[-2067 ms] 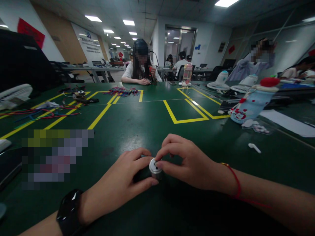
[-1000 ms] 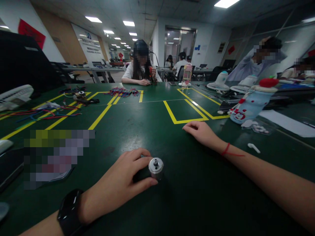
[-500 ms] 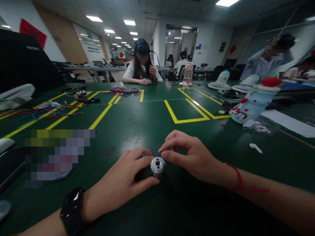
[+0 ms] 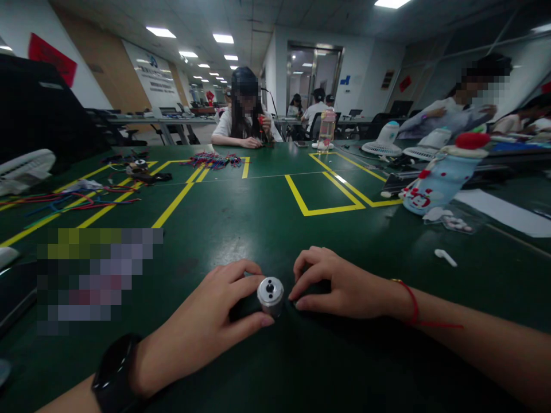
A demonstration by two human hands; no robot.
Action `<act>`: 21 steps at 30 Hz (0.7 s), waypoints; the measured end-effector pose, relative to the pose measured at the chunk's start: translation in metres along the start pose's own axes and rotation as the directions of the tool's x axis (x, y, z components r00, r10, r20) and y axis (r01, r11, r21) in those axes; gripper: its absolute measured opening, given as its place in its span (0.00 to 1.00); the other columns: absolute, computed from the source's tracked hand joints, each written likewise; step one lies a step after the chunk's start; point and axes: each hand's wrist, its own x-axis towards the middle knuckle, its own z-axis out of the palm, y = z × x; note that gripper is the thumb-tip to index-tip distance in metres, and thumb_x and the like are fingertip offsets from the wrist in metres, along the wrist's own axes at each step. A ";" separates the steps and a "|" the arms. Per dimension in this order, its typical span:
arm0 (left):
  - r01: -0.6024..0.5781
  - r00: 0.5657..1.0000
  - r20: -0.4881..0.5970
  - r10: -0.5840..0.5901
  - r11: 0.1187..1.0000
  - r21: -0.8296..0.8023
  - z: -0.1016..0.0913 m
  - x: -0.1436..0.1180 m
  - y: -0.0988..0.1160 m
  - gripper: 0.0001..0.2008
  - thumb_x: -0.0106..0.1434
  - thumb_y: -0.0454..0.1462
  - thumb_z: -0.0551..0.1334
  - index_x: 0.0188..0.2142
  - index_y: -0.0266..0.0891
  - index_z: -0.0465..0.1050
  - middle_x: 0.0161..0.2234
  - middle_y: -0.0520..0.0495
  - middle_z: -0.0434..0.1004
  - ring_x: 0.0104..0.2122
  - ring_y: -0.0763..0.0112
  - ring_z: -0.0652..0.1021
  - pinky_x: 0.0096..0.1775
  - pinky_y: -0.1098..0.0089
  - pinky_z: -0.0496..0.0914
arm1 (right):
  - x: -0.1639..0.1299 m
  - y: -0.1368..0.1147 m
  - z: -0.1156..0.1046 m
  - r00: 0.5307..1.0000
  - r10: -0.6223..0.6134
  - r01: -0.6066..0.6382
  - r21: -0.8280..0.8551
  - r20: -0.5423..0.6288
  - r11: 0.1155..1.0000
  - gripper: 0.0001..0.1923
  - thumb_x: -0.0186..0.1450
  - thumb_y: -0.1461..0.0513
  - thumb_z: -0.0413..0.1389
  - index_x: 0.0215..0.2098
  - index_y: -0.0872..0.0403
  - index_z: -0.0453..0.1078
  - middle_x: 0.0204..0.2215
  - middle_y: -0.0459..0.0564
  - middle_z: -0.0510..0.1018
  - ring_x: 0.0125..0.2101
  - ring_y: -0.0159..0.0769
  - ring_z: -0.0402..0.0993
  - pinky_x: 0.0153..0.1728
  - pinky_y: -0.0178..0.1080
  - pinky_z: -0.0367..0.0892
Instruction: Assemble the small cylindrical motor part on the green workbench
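Head view: green table with yellow tape lines fills the frame. A seated person works at the far edge; coloured wires lie before that person. A pale blue bottle lies on its side at right, with a white earbud nearer. Left hand, black watch on the wrist, is closed around a small silver cylinder standing on the table near its front edge, hole in its top. Right hand, red string at the wrist, rests curled just beside the cylinder, fingertips on the table, grasping nothing.
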 end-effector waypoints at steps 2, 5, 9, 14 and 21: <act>0.005 1.000 0.003 -0.005 1.000 -0.005 0.000 0.001 -0.001 0.10 0.65 0.44 0.63 0.46 0.49 0.71 0.48 0.49 0.70 0.47 0.58 0.71 0.48 0.58 0.67 | 0.002 0.002 -0.005 0.999 0.021 -0.017 0.109 -0.040 0.994 0.11 0.62 0.56 0.62 0.41 0.50 0.78 0.40 0.49 0.73 0.41 0.35 0.70 0.43 0.39 0.65; 0.004 1.000 -0.002 -0.004 1.000 -0.008 0.000 0.002 -0.002 0.11 0.66 0.44 0.62 0.47 0.49 0.70 0.49 0.49 0.69 0.47 0.58 0.71 0.49 0.58 0.67 | 0.002 0.015 -0.018 0.974 0.130 -0.082 0.242 -0.188 0.967 0.12 0.63 0.55 0.60 0.40 0.53 0.77 0.39 0.50 0.75 0.38 0.35 0.72 0.38 0.37 0.67; 0.002 1.000 0.000 -0.002 1.000 -0.010 0.002 0.002 0.001 0.11 0.66 0.44 0.62 0.47 0.49 0.70 0.49 0.50 0.69 0.47 0.59 0.72 0.48 0.59 0.67 | -0.001 0.054 -0.037 0.806 0.374 -0.260 0.293 -0.459 0.920 0.14 0.61 0.53 0.60 0.36 0.55 0.77 0.33 0.50 0.79 0.34 0.37 0.73 0.36 0.39 0.67; 0.007 1.000 0.010 -0.007 1.000 -0.014 0.003 0.001 0.000 0.11 0.66 0.44 0.62 0.48 0.50 0.69 0.49 0.50 0.68 0.47 0.60 0.71 0.48 0.59 0.67 | -0.006 0.100 -0.047 0.683 0.460 -0.368 0.276 -0.567 0.888 0.18 0.61 0.51 0.57 0.36 0.58 0.76 0.28 0.51 0.78 0.27 0.35 0.71 0.30 0.39 0.65; -0.002 1.000 0.018 0.002 1.000 -0.016 0.001 -0.001 0.002 0.11 0.67 0.44 0.61 0.48 0.51 0.68 0.49 0.50 0.68 0.48 0.60 0.70 0.49 0.58 0.66 | -0.006 0.070 -0.040 0.838 0.367 -0.326 0.168 -0.404 0.930 0.13 0.60 0.55 0.60 0.36 0.56 0.77 0.29 0.49 0.77 0.29 0.34 0.70 0.31 0.38 0.64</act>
